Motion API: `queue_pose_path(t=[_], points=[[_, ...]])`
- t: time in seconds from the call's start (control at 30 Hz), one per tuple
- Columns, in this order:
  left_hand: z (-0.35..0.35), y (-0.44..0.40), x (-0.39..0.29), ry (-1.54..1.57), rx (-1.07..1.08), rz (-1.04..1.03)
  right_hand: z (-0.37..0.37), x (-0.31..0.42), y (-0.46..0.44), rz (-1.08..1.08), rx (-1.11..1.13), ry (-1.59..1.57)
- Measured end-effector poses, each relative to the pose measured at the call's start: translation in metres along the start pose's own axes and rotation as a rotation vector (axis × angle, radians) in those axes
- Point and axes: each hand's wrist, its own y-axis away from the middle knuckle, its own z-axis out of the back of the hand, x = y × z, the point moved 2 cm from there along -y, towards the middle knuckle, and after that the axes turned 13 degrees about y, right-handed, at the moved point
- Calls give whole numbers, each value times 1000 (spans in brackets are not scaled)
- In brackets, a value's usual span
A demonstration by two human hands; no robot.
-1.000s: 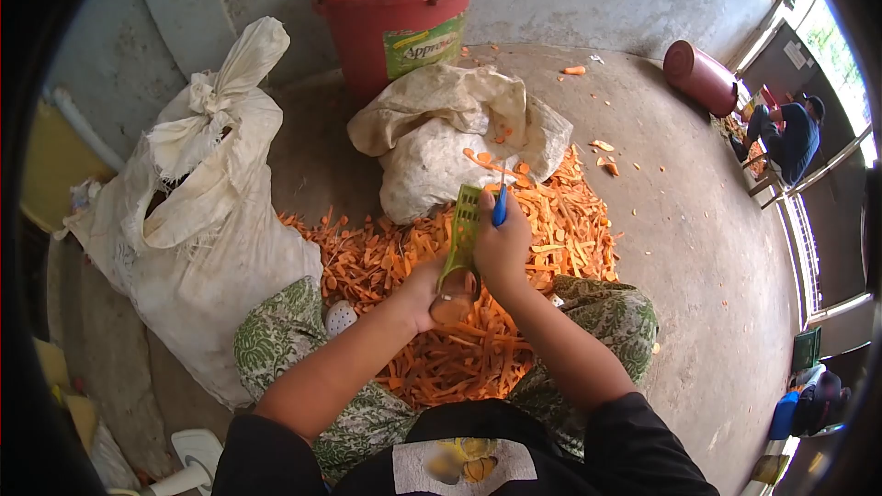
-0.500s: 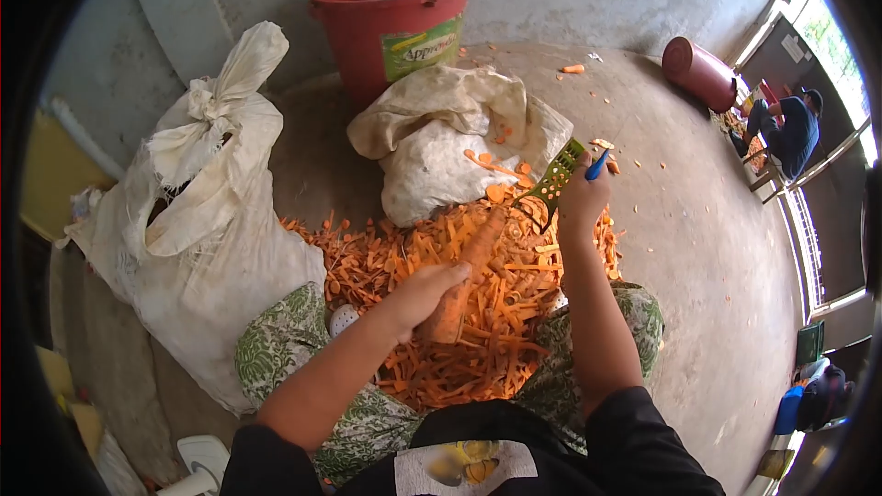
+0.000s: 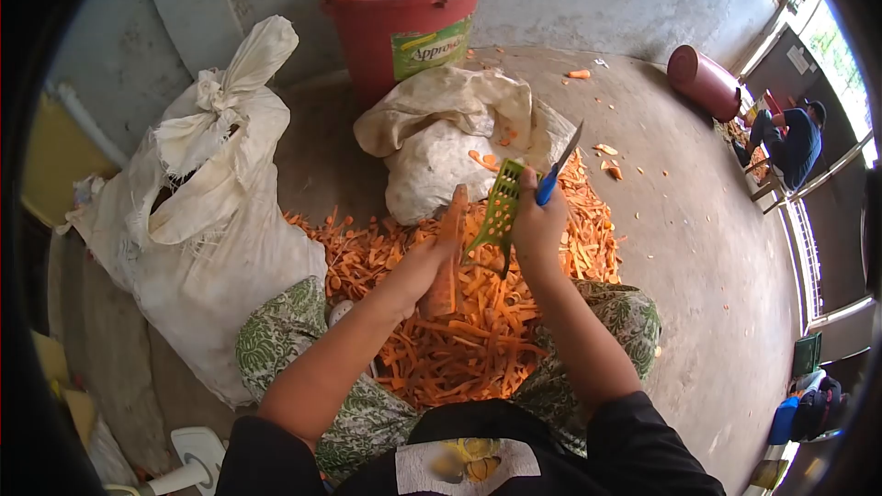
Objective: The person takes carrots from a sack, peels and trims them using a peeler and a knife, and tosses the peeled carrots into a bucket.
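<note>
My left hand [image 3: 418,271] is wrapped round a large carrot [image 3: 445,292], whose narrow end points up and away from me. Just right of it, my right hand [image 3: 539,228] grips a green vegetable peeler [image 3: 502,204] with a perforated body. The same hand also holds a small knife [image 3: 548,184] by its blue handle, blade upward. A small gap shows between peeler and carrot. Below both hands, a heap of orange carrot peelings [image 3: 487,340] lies between my legs. Part of the left hand's grip is hidden behind the carrot.
Beyond the peelings slumps a whitish sack [image 3: 432,179], with a red tub [image 3: 395,46] behind it. A tall tied sack [image 3: 211,248] stands at left. Carrot bits [image 3: 579,74] lie on the concrete floor. Far right, a person [image 3: 790,142] sits near a tipped red bin [image 3: 703,83].
My right hand has moved left and toward me with the peeler, and the knife blade now shows pointing upward. The carrot has swung more upright in my left hand.
</note>
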Motion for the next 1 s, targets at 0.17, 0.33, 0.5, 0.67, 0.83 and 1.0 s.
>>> queue_pose_path(t=[0.17,0.33,0.5,0.67,0.83,1.0], points=[[6,-11,11,288,-82,214,-15,0,23,-113,154,-106],[-9,-3,6,452,74,216,-25,0,35,-79,197,-140],[-1,-10,20,494,81,268,-25,-2,35,10,165,-89],[-1,-9,22,578,96,297,-22,3,37,-16,176,-76],[3,-13,31,595,152,279,-22,5,37,7,113,-9],[-5,-9,22,547,129,263,-26,-4,32,13,96,143]])
